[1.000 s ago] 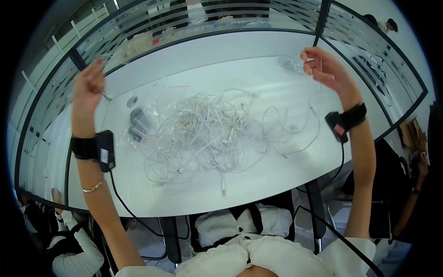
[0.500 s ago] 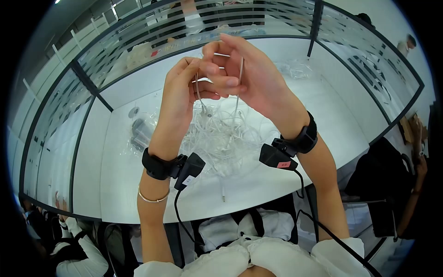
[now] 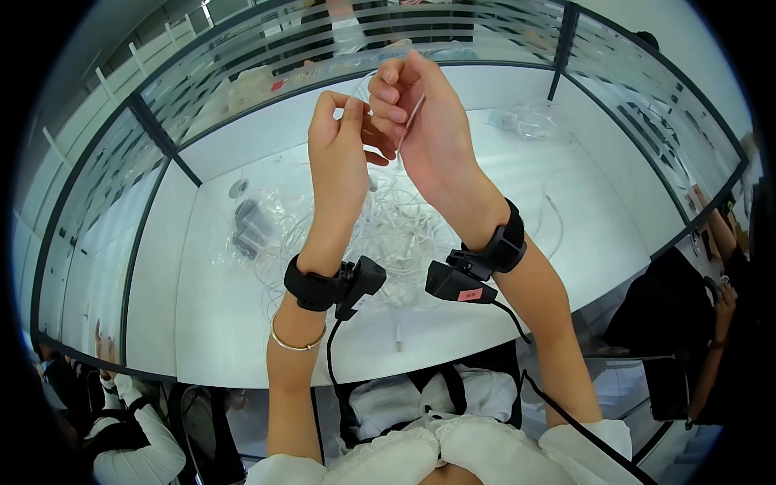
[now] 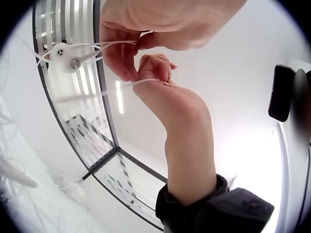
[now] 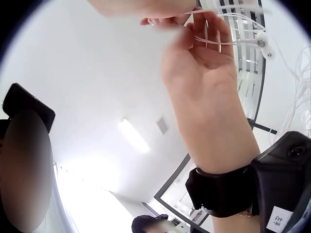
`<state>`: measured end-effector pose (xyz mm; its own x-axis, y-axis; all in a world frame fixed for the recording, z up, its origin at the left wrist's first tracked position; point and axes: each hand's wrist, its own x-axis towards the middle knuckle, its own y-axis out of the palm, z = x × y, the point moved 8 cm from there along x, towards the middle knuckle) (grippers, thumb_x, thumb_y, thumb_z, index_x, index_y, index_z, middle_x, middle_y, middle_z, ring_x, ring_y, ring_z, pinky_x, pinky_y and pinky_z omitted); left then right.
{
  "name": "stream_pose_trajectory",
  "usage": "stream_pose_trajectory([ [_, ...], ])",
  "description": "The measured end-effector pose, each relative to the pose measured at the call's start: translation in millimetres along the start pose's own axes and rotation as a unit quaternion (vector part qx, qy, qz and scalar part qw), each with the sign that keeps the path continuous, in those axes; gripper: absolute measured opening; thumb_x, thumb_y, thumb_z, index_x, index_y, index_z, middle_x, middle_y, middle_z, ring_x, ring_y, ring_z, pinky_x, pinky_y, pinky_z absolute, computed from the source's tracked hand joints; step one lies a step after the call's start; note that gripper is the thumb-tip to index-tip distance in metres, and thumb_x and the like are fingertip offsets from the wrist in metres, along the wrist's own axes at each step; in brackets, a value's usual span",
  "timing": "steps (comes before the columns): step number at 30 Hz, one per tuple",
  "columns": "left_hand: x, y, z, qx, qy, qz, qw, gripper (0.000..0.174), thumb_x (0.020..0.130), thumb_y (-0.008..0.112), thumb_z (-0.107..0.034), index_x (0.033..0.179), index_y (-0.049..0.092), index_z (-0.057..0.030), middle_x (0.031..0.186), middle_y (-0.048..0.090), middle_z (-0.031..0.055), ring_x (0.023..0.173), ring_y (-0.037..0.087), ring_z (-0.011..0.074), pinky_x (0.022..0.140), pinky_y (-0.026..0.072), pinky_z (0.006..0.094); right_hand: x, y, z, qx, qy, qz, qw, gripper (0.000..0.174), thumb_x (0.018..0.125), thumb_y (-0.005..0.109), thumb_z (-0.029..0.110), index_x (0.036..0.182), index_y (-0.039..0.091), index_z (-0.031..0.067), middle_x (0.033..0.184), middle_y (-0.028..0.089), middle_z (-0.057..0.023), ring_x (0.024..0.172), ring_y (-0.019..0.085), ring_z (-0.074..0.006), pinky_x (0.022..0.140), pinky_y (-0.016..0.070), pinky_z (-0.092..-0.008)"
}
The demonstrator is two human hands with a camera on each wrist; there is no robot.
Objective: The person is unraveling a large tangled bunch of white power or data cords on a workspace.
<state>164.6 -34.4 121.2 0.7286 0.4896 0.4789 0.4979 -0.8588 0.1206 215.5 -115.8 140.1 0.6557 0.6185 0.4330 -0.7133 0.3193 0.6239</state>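
White wired earphones hang from my hands, raised close together over the table. My left hand (image 3: 338,162) pinches their thin wires between thumb and fingers, and two white earbuds (image 4: 60,51) dangle just beyond it in the left wrist view. My right hand (image 3: 440,133) has its fingers curled round the white earphone cable (image 3: 411,121), which runs across the palm. The fingertips of both hands almost meet in the head view. Below them lies a tangled pile of white cables (image 3: 404,242), partly hidden by the wrists.
A clear plastic bag with dark items (image 3: 252,220) lies left of the pile. Another crumpled clear bag (image 3: 525,121) is at the back right. Low partitions (image 3: 614,162) with glass tops enclose the table (image 3: 218,331). A cable plug (image 3: 398,333) points toward the front edge.
Both hands, wide apart a second ago, have come together over the pile, bringing the earphone cable with them. Since half a second ago they have shifted slightly, the left one to the right.
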Motion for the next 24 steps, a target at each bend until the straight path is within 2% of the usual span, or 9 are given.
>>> stream_pose_trajectory([
  [6, 2.7, 2.5, 9.4, -0.014, -0.020, -0.012, 1.000, 0.017, 0.101, 0.039, -0.016, 0.089, 0.045, -0.0045, 0.068, 0.061, 0.0082, 0.048, 0.054, 0.0120, 0.040, 0.0417, 0.0244, 3.0, -2.5, -6.5, 0.043, -0.005, -0.033, 0.999, 0.031, 0.097, 0.041, 0.034, 0.077, 0.047, 0.0100, 0.068, 0.042, 0.0025, 0.055, 0.033, -0.0057, 0.050, 0.0296, -0.0213],
  [9, 1.7, 3.2, 16.8, -0.032, -0.062, 0.028, 0.997, 0.018, 0.099, 0.043, -0.019, 0.087, 0.050, -0.0078, 0.064, 0.050, -0.0002, 0.046, 0.040, 0.0050, 0.039, 0.0274, 0.0204, 9.1, -7.1, -8.1, 0.009, -0.027, -0.016, 0.999, 0.031, 0.096, 0.043, 0.034, 0.078, 0.050, 0.0093, 0.069, 0.044, 0.0020, 0.056, 0.036, -0.0064, 0.052, 0.0337, -0.0229],
  [12, -2.9, 5.8, 21.7, -0.062, -0.114, 0.051, 0.990, 0.016, 0.097, 0.046, -0.020, 0.087, 0.052, -0.0093, 0.061, 0.041, -0.0050, 0.046, 0.028, 0.0011, 0.041, 0.0164, 0.0190, 10.8, -6.1, -1.0, -0.140, -0.066, -0.028, 0.988, 0.030, 0.094, 0.047, 0.032, 0.077, 0.054, 0.0080, 0.071, 0.047, 0.0016, 0.058, 0.041, -0.0073, 0.057, 0.0385, -0.0253],
  [13, -4.4, 6.5, 23.6, -0.074, -0.133, 0.056, 0.987, 0.016, 0.097, 0.046, -0.020, 0.087, 0.052, -0.0095, 0.060, 0.038, -0.0060, 0.047, 0.025, 0.0004, 0.041, 0.0134, 0.0189, 11.8, -6.4, -0.6, -0.210, -0.039, -0.009, 0.977, 0.030, 0.092, 0.050, 0.031, 0.079, 0.059, 0.0060, 0.076, 0.053, 0.0006, 0.068, 0.048, -0.0097, 0.068, 0.0411, -0.0257],
  [16, -3.3, 5.5, 26.9, -0.097, -0.185, 0.145, 0.967, 0.016, 0.097, 0.047, -0.021, 0.088, 0.052, -0.0092, 0.059, 0.032, -0.0080, 0.048, 0.024, -0.0006, 0.042, 0.0134, 0.0179, 11.1, -3.6, 13.2, -0.306, -0.120, 0.023, 0.944, 0.032, 0.091, 0.052, 0.033, 0.085, 0.063, 0.0038, 0.084, 0.060, -0.0005, 0.082, 0.052, -0.0119, 0.078, 0.0393, -0.0249],
  [17, -4.4, 2.6, 20.7, -0.081, -0.177, 0.163, 0.967, 0.016, 0.097, 0.048, -0.021, 0.088, 0.052, -0.0089, 0.058, 0.029, -0.0089, 0.048, 0.022, -0.0015, 0.042, 0.0121, 0.0177, 13.1, -10.0, 14.0, -0.348, -0.115, 0.051, 0.929, 0.037, 0.091, 0.052, 0.038, 0.092, 0.066, 0.0035, 0.092, 0.064, -0.0016, 0.093, 0.052, -0.0135, 0.083, 0.0380, -0.0260],
  [20, -7.7, -5.1, 1.7, -0.083, -0.180, 0.211, 0.957, 0.016, 0.097, 0.048, -0.020, 0.087, 0.052, -0.0085, 0.059, 0.030, -0.0092, 0.048, 0.022, -0.0015, 0.043, 0.0117, 0.0178, 11.1, -31.0, 3.3, -0.415, 0.017, 0.099, 0.904, 0.046, 0.091, 0.049, 0.047, 0.095, 0.068, 0.0047, 0.096, 0.065, -0.0023, 0.094, 0.053, -0.0139, 0.084, 0.0389, -0.0285],
  [21, -9.3, -8.1, -4.3, -0.074, -0.167, 0.227, 0.957, 0.017, 0.097, 0.047, -0.021, 0.088, 0.053, -0.0079, 0.058, 0.027, -0.0099, 0.047, 0.020, -0.0011, 0.043, 0.0114, 0.0185, 8.7, -38.6, -3.9, -0.441, 0.039, 0.083, 0.893, 0.058, 0.092, 0.041, 0.056, 0.096, 0.069, 0.0059, 0.097, 0.066, -0.0026, 0.092, 0.056, -0.0148, 0.085, 0.0394, -0.0297],
  [24, -12.7, -13.0, -15.8, -0.024, -0.166, 0.255, 0.952, 0.019, 0.096, 0.047, -0.023, 0.090, 0.054, -0.0071, 0.055, 0.025, -0.0106, 0.047, 0.017, -0.0001, 0.043, 0.0116, 0.0196, -9.7, -44.3, -23.0, -0.447, 0.201, 0.193, 0.850, 0.059, 0.096, 0.032, 0.055, 0.101, 0.069, 0.0087, 0.099, 0.067, -0.0018, 0.092, 0.057, -0.0127, 0.087, 0.0390, -0.0286],
])
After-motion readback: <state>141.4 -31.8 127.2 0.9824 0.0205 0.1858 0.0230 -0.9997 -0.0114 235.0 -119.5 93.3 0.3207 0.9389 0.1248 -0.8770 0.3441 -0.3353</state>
